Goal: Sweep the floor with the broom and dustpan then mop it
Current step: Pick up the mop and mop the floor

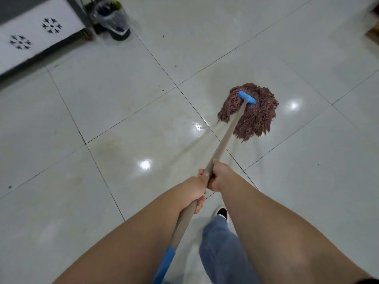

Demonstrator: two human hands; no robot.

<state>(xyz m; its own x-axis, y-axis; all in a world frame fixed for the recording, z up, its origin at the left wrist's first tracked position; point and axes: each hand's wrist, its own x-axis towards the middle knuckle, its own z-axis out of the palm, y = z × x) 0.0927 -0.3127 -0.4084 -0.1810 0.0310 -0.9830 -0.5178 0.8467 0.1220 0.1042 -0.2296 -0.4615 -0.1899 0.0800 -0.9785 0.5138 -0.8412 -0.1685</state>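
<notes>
A mop (249, 111) with reddish-brown string head and blue clamp lies spread on the glossy tiled floor (123, 111), well ahead of the fingers (202, 172) gripping its slanted beige handle.

Light: we see even, cool indoor lighting overhead.
Glare: 3 bright spots on the glossy floor (143, 111).
Shadows: soft, faint.
Blur: motion smear on the mop handle (223, 140), bin (112, 19) and trouser leg (221, 249).
Distortion: wide-angle bending at the edges.

Single head view, looking steeply down, floor (123, 99) near.
</notes>
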